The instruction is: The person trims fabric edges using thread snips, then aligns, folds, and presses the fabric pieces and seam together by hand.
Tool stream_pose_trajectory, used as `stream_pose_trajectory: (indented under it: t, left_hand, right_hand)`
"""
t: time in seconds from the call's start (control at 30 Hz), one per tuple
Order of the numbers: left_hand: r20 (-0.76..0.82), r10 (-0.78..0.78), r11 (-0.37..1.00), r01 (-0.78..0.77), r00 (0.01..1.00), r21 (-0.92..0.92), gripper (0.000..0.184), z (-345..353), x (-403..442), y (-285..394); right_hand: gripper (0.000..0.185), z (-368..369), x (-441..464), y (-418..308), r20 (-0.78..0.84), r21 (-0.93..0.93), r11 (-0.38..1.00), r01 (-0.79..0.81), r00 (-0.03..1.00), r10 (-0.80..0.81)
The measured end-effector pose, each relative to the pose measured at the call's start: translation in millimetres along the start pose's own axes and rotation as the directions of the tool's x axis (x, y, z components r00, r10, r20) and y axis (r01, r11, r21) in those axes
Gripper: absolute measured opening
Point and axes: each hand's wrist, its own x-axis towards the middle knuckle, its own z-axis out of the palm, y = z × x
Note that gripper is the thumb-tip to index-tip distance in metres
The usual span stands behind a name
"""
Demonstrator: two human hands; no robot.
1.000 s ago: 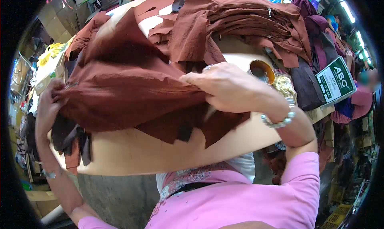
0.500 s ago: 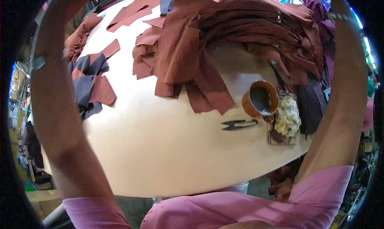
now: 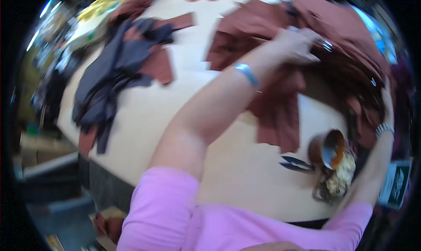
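Note:
A thick stack of reddish-brown cloth pieces (image 3: 351,60) lies bent in an arc at the back right of the table. Over its left part is my left hand (image 3: 298,45), blurred, with bent fingers closed on the brown cloth and a silvery band on the wrist. At the stack's right side, my right hand (image 3: 387,103) shows edge-on against the cloth; its fingers are mostly hidden. Brown strips (image 3: 278,124) hang down the table below my left forearm. Small metal pieces, perhaps zipper pulls, glint on the stack.
Dark thread snips (image 3: 296,164) lie beside a brown cup (image 3: 316,150) and a pale, lumpy clump (image 3: 341,176) near the right forearm. Dark grey and brown cloth pieces (image 3: 116,78) are heaped at the left. The table's edge (image 3: 118,176) runs along the front.
Both hands, out of sight before, have come into view at the brown stack. My left arm has swung right across the table. The view has turned left, showing more of the grey cloth.

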Motion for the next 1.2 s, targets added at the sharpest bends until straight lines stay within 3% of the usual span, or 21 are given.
stream_pose_trajectory:
  t: [0.03, 0.07, 0.13, 0.23, 0.27, 0.33, 0.4, 0.43, 0.47, 0.53, 0.6, 0.67, 0.77, 0.8, 0.87, 0.9, 0.93, 1.0, 1.03, 1.13, 1.2]
  left_hand:
    - [0.021, -0.016, 0.999, 0.016, 1.000, 0.037, 0.064, -18, -13, 8]
    - [-0.095, 0.071, 0.983, -0.053, 0.993, 0.177, 0.065, -16, -23, -1]
    - [-0.146, 0.084, 0.926, -0.023, 0.986, 0.378, 0.064, -56, -60, -7]
    - [-0.188, -0.078, 0.842, 0.166, 0.979, 0.514, 0.058, -107, -137, -54]
    - [-0.210, -0.253, 0.805, 0.326, 0.944, 0.496, 0.058, -135, -170, -66]
    - [-0.233, -0.578, 0.626, 0.608, 0.782, 0.489, 0.058, -191, -235, -91]
    - [-0.484, -0.675, 0.174, 0.757, 0.558, 0.630, 0.063, -226, -310, -129]
    - [-0.548, -0.702, 0.101, 0.825, 0.455, 0.556, 0.060, -237, -349, -141]
    - [-0.472, -0.809, 0.002, 0.804, 0.351, 0.594, 0.055, -244, -394, -160]
    - [-0.496, -0.850, -0.018, 0.930, 0.180, 0.368, 0.051, -260, -426, -160]
    - [-0.537, -0.835, 0.107, 0.993, 0.121, 0.058, 0.048, -287, -458, -217]
    - [-0.737, -0.676, 0.421, 0.813, -0.014, -0.402, 0.045, -306, -419, -163]
    - [-0.910, -0.306, 0.672, 0.740, 0.279, 0.000, 0.039, -343, -389, -145]
    - [-0.931, -0.127, 0.716, 0.681, 0.343, 0.153, 0.035, -347, -370, -126]
    - [-0.894, -0.058, 0.829, 0.520, 0.445, 0.206, 0.032, -354, -345, -85]
    - [-0.873, -0.017, 0.876, 0.429, 0.488, 0.222, 0.032, -353, -334, -65]
    - [-0.871, 0.005, 0.859, 0.444, 0.492, 0.256, 0.031, -349, -322, -48]
    - [-0.862, 0.049, 0.825, 0.466, 0.505, 0.319, 0.029, -335, -296, -18]
    - [-0.871, -0.121, 0.841, 0.515, 0.477, 0.166, 0.023, -327, -286, -10]
    - [-0.707, 0.284, 0.714, 0.349, 0.648, 0.607, 0.019, -295, -267, 12]
    - [-0.645, 0.336, 0.709, 0.266, 0.686, 0.653, 0.015, -281, -260, 39]
  right_hand:
    - [0.052, -6, -5, 1, 0.022, 0.156, 0.988, -0.004, 1.000, 0.000]
    - [0.051, -14, -9, -1, 0.032, 0.276, 0.961, -0.004, 0.999, -0.005]
    - [0.048, -41, -21, -14, 0.028, 0.378, 0.926, -0.010, 1.000, 0.000]
    - [0.044, -94, -43, -91, -0.034, 0.313, 0.949, 0.034, 0.999, -0.024]
    - [0.043, -111, -57, -123, -0.040, 0.297, 0.954, 0.048, 0.998, -0.038]
    - [0.041, -140, -96, -198, -0.017, 0.281, 0.955, 0.091, 0.996, -0.089]
    - [0.039, -143, -139, -271, 0.050, 0.345, 0.926, 0.155, 0.982, -0.184]
    - [0.036, -138, -164, -305, 0.079, 0.399, 0.896, 0.194, 0.966, -0.245]
    - [0.032, -133, -188, -339, 0.108, 0.455, 0.862, 0.225, 0.946, -0.304]
    - [0.027, -111, -231, -383, 0.108, 0.347, 0.849, 0.399, 0.882, -0.459]
    - [0.026, -98, -255, -429, 0.155, 0.400, 0.783, 0.476, 0.807, -0.570]
    - [0.034, -83, -267, -454, 0.178, 0.449, 0.727, 0.520, 0.746, -0.642]
    - [0.042, -70, -266, -481, 0.235, 0.550, 0.679, 0.486, 0.690, -0.684]
    - [0.045, -66, -263, -491, 0.279, 0.681, 0.656, 0.326, 0.713, -0.644]
    - [0.052, -56, -253, -511, 0.381, 0.849, 0.528, -0.033, 0.729, -0.568]
    - [0.055, -48, -251, -523, 0.370, 0.910, 0.376, -0.176, 0.754, -0.543]
    - [0.059, -42, -247, -537, 0.361, 0.932, 0.201, -0.300, 0.779, -0.512]
    - [0.064, -42, -243, -568, 0.362, 0.926, 0.033, -0.375, 0.863, -0.352]
    - [0.064, -47, -240, -579, 0.382, 0.891, -0.084, -0.446, 0.837, -0.392]
    - [0.052, -46, -236, -591, 0.392, 0.724, -0.427, -0.542, 0.833, -0.391]
    - [0.047, -58, -226, -590, 0.485, 0.505, -0.665, -0.550, 0.818, -0.309]
